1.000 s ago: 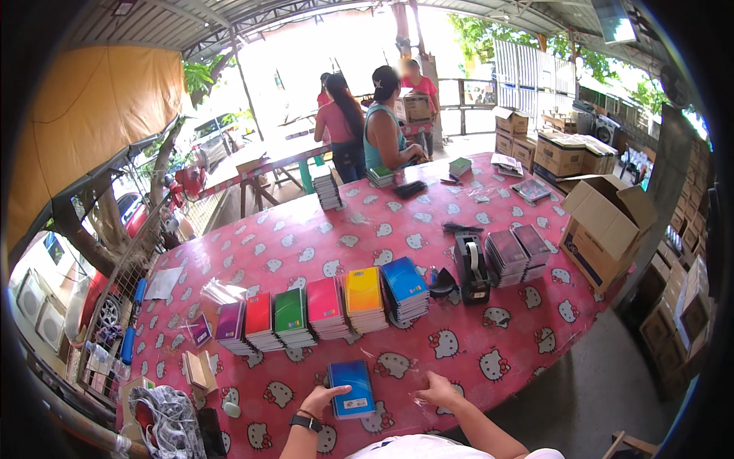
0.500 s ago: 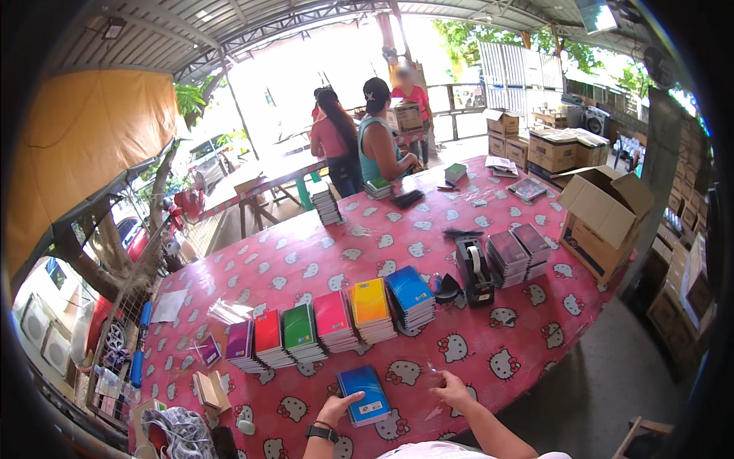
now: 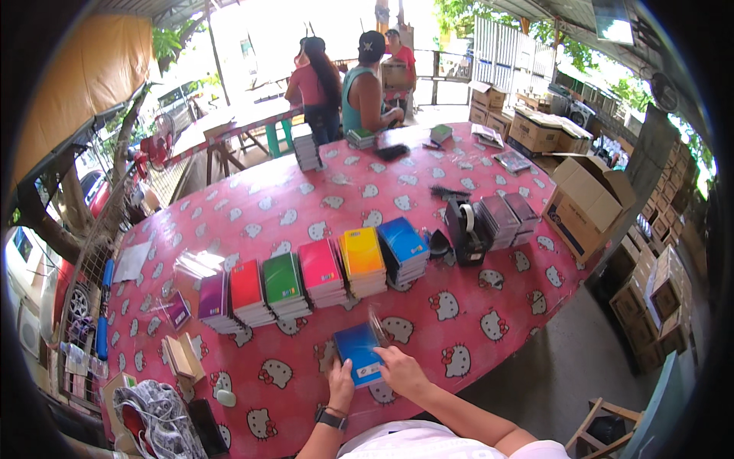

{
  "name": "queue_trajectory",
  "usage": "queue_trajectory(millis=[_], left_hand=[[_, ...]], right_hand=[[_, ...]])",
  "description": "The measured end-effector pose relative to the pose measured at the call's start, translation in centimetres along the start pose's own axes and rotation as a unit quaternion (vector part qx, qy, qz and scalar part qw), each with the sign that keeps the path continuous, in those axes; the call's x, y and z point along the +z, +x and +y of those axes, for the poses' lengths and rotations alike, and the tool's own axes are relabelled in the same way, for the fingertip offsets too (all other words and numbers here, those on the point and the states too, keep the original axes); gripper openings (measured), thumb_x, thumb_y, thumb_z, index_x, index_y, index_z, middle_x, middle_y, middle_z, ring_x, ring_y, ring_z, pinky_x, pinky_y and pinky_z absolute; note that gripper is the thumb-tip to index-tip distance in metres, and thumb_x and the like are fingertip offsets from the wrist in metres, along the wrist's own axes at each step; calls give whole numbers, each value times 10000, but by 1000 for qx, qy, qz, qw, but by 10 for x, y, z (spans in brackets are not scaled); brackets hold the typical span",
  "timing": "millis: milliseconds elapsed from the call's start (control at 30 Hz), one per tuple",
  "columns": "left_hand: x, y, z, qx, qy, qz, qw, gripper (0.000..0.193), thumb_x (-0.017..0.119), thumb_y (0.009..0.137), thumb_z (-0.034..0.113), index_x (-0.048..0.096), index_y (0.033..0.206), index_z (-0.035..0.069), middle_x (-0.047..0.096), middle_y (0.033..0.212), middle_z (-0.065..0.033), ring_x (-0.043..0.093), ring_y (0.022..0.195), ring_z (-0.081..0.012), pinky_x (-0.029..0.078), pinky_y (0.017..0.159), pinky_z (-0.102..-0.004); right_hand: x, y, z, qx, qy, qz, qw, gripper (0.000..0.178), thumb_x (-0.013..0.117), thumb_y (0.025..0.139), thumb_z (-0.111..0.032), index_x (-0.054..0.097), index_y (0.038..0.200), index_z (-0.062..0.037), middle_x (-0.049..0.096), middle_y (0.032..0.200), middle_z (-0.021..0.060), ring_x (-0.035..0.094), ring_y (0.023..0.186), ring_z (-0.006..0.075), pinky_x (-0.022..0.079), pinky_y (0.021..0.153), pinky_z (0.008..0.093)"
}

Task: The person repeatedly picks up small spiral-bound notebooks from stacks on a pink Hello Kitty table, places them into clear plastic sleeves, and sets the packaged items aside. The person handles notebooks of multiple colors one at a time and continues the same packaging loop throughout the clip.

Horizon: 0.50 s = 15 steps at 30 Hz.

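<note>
A blue spiral notebook (image 3: 355, 346) with a white label near its lower edge is in front of me, just above the table. My left hand (image 3: 341, 385) grips its lower left side, thumb on the cover. My right hand (image 3: 403, 372) is closed at the notebook's right edge, fingertips pressed together by a glinting piece of clear plastic film (image 3: 375, 320). Beyond them stands a row of notebook stacks: purple (image 3: 214, 297), red (image 3: 246, 281), green (image 3: 282, 278), pink (image 3: 319, 262), yellow (image 3: 362, 251) and blue (image 3: 402, 239).
A black tape dispenser (image 3: 466, 237) stands right of the row, beside wrapped dark stacks (image 3: 498, 222). An open cardboard box (image 3: 585, 206) is at the table's right edge. Crumpled grey cloth (image 3: 157, 419) lies near left. Several people stand beyond the far edge, one in a teal top (image 3: 365, 96).
My right hand has moved left, from beside the notebook to its right edge. My left hand still holds the notebook. The whole view has shifted, with the table now higher in it.
</note>
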<state>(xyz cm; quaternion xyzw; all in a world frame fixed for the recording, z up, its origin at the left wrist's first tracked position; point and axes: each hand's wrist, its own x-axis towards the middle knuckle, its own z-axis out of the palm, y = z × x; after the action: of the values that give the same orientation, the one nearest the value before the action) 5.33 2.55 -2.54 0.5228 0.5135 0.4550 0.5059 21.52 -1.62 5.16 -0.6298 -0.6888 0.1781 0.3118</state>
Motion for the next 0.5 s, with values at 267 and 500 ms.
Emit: queue_trajectory(millis=[267,500], left_hand=[[-1,13,13,5,89,20,996,742,573,841,454,337,1311,-70,423,1244,-292,389,1160,-427,284,1000,-458],[-1,12,8,26,199,-47,978,735,565,857,385,262,1349,-69,358,1316,-304,326,1242,-429,216,1049,-479]], right_hand=[[32,5,-34,-5,-88,-114,990,323,597,780,-100,557,1083,6,558,994,171,601,886,343,513,751,414],[-25,3,-22,-90,90,-62,990,346,703,725,-94,659,1066,-65,646,1067,111,551,1054,281,424,935,374]])
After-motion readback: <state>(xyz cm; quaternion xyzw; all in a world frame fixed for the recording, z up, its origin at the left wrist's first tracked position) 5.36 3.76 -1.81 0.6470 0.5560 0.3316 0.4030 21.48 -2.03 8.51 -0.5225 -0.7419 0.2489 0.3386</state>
